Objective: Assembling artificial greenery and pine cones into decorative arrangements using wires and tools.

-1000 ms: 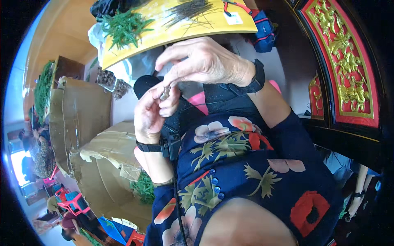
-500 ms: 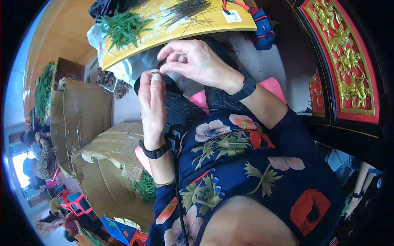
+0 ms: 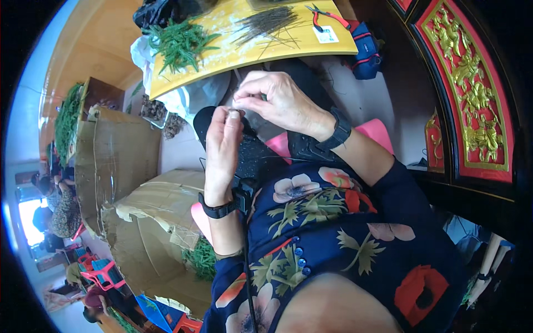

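My left hand [image 3: 223, 149] is raised upright over my lap, fingertips pinched on a small thin piece that I cannot make out. My right hand [image 3: 277, 102] meets it from the right, thumb and fingers closed on the same small piece. Both wrists wear black bands. Beyond the hands lies a yellow board [image 3: 244, 47] with a heap of green leaf pieces [image 3: 177, 41] on its left, a bundle of thin dark wires [image 3: 272, 22] in its middle, and red-handled pliers [image 3: 327, 16] on its right.
Flattened cardboard boxes [image 3: 119, 161] stand to the left, more green pieces [image 3: 202, 258] below them. A pink stool [image 3: 377, 133] shows under my right arm. A red and gold carved panel [image 3: 472, 100] is on the right. Other people sit at far left [image 3: 61, 205].
My hands moved slightly down and right, away from the board. The left hand turned upright; the right hand's fingers closed onto its fingertips.
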Tool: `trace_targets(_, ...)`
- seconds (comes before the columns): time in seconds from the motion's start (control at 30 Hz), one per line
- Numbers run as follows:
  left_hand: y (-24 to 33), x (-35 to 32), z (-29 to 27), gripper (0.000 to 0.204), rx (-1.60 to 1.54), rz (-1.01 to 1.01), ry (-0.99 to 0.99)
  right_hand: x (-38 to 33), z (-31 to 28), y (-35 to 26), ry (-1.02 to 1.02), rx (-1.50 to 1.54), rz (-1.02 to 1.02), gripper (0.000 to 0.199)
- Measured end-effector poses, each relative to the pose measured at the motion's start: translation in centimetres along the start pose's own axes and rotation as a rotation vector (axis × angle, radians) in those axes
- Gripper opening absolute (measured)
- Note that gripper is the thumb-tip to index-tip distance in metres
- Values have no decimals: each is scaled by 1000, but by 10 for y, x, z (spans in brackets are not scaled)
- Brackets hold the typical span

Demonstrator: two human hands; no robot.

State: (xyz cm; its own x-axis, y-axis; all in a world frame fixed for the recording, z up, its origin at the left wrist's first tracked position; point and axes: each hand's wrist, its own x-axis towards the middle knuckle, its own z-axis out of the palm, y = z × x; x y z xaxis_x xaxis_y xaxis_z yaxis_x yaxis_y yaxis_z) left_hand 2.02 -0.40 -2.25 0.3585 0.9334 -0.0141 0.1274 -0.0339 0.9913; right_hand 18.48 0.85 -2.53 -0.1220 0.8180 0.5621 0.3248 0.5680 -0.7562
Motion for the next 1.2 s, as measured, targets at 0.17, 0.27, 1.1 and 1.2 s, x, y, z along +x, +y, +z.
trace_targets(0.17,11,1,3,24,706,135,31,-2,-1,4,-87,-91,171,9)
trace_targets(0.27,13,10,-1,26,614,187,46,-4,-3,11,-78,-17,251,10)
trace_targets(1.1,11,223,-138,14,339,168,408,-23,-3,38,35,174,439,8)
trace_targets(1.2,26,193,-124,12,88,96,403,-25,-1,37,24,180,437,8)
